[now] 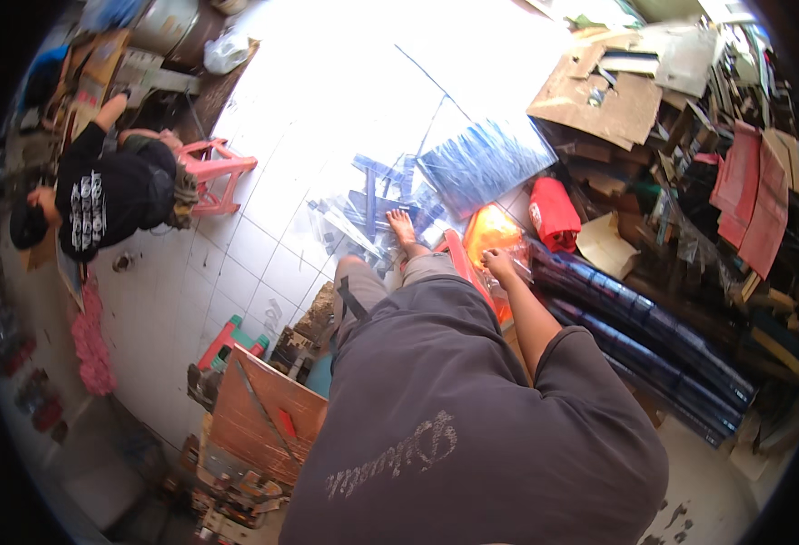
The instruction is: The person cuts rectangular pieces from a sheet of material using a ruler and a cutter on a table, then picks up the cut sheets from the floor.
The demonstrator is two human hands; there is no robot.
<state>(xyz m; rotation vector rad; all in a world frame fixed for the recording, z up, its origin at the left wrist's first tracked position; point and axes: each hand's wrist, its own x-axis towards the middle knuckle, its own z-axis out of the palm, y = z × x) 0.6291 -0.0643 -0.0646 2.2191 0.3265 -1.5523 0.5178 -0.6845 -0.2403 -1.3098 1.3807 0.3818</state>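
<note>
- The right hand [497, 262] has bent fingers at the near edge of the orange bag [493, 229]; whether it grasps the plastic or only touches it, I cannot tell. The left hand is out of view.
- The bag sits beside the red stool [461, 258], toward the right edge of the open floor [245, 241]; what bears it is hidden. A pull on one side could tear thin plastic or tip the contents out.
- The bare foot [401, 225] is among loose strips [369, 195]; a shift of weight could make it slip, or an edge could cut it.
- The glossy sheet [486, 168] lies just beyond; a step onto it could crease it or skid.
- The rolls [640, 304] lie near the forearm; a knock could start them rolling.
- Cardboard [590, 95] tops the scrap heap along the floor's right edge; bumping that heap could bring pieces down.
</note>
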